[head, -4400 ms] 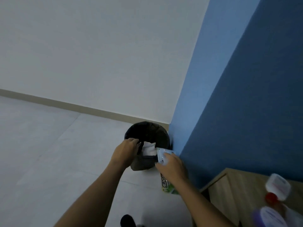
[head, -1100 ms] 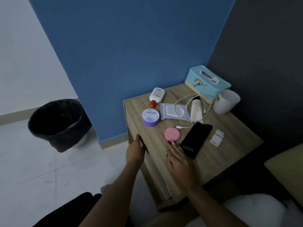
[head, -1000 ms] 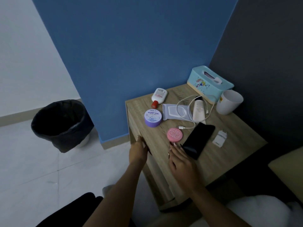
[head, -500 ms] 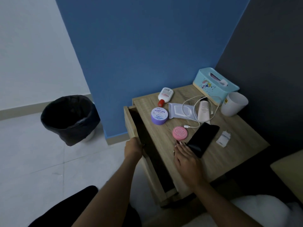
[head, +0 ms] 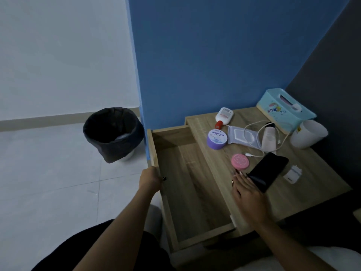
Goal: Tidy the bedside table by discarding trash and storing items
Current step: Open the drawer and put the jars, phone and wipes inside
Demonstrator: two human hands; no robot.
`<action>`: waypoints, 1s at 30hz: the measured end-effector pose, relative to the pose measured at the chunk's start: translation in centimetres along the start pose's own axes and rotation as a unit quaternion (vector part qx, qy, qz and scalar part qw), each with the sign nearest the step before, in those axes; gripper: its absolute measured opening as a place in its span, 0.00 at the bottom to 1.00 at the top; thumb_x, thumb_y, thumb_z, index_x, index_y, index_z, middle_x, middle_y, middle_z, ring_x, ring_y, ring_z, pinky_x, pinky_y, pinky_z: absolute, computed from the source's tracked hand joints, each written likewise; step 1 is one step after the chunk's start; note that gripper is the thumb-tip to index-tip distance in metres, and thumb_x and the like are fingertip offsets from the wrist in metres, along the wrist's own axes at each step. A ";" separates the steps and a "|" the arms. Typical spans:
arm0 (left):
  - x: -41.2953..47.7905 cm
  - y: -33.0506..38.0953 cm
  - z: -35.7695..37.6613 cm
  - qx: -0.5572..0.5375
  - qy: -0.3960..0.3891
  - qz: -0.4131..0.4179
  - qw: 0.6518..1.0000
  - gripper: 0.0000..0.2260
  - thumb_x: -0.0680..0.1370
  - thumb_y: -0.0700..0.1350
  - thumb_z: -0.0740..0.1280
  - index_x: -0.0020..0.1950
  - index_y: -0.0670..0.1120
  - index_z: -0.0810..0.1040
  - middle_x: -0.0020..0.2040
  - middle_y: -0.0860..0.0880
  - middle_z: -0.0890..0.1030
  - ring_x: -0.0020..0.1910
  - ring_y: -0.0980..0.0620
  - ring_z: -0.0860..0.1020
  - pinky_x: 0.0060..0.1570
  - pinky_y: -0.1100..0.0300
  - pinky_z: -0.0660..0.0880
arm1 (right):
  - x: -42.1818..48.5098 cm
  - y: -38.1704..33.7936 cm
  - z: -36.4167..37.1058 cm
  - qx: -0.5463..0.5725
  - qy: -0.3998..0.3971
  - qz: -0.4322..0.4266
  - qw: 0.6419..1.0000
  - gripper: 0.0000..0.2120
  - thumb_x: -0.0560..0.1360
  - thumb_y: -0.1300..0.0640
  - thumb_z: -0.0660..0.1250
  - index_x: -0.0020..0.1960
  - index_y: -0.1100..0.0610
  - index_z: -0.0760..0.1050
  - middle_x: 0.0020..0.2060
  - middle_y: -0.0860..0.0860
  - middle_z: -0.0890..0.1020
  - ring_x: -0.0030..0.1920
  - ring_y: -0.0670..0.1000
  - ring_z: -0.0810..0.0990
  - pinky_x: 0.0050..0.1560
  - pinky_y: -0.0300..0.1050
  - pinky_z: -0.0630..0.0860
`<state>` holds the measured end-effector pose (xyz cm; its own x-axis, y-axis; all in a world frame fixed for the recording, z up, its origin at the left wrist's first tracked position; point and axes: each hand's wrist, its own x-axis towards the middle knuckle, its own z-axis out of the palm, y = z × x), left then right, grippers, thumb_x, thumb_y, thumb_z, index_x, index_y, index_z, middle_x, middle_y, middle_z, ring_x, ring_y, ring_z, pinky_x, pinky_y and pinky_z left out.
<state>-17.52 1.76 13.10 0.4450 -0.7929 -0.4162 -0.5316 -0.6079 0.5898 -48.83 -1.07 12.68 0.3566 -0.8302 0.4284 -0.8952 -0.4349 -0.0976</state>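
Fingers of our right hand [head: 246, 189] lie flat and slightly spread on the tabletop, their tips touching the near end of the black phone [head: 268, 171] and clamped on nothing. We judge the phone the likeliest next pick: it lies just ahead and to the right of those fingertips, its long axis running diagonally from the front edge toward the back right corner. The pink compact [head: 240, 161] sits just beyond the fingertips, to the phone's left.

Our left hand [head: 151, 179] is curled over the front panel of the drawer [head: 187, 184], which stands pulled wide and bare inside, directly left of the tabletop's left edge, so anything lifted has only to travel left and down.

Farther back we see the purple jar [head: 217, 139], wipes pack [head: 242, 136], white tube [head: 269, 139] with the charging cable [head: 254, 153] looped round them, and a red-capped bottle [head: 223, 117] near the back edge. A white plug [head: 292, 174] lies right of the phone. Tissue box [head: 285, 109] and cup [head: 308, 133] fill the back right corner. On the floor, well apart to the left, stands the bin [head: 112, 133]. Nothing blocks the path to the drawer.
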 end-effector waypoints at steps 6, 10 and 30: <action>-0.1 -0.7 -0.5 0.001 0.000 0.011 1.000 0.11 0.77 0.43 0.67 0.54 0.38 0.76 0.51 0.40 0.79 0.42 0.48 0.76 0.43 0.58 0.75 | -0.3 0.3 -0.1 0.001 -0.012 -0.003 1.000 0.25 0.81 0.53 0.50 0.54 0.66 0.81 0.54 0.59 0.83 0.56 0.57 0.82 0.69 0.40 0.61; 0.1 -0.9 -0.6 0.027 -0.022 0.023 0.999 0.15 0.77 0.47 0.66 0.59 0.39 0.75 0.53 0.42 0.79 0.46 0.47 0.78 0.49 0.55 0.79 | -0.5 -0.4 -0.6 0.012 -0.014 0.005 1.000 0.22 0.79 0.55 0.53 0.53 0.66 0.82 0.53 0.59 0.84 0.55 0.57 0.83 0.70 0.35 0.57; 10.1 1.8 -2.0 -0.096 0.144 0.114 0.978 0.24 0.83 0.48 0.48 0.78 0.49 0.45 0.72 0.39 0.68 0.66 0.38 0.71 0.62 0.43 0.71 | 14.1 -5.6 3.7 0.148 -0.021 0.197 0.969 0.31 0.73 0.49 0.68 0.72 0.57 0.65 0.71 0.58 0.68 0.72 0.59 0.64 0.70 0.50 0.60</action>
<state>-12.47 -7.26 11.32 0.5300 -0.8456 -0.0635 -0.5072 -0.3761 0.7754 -37.80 -11.66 16.00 0.0193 -0.9630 0.2687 -0.8507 -0.1570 -0.5016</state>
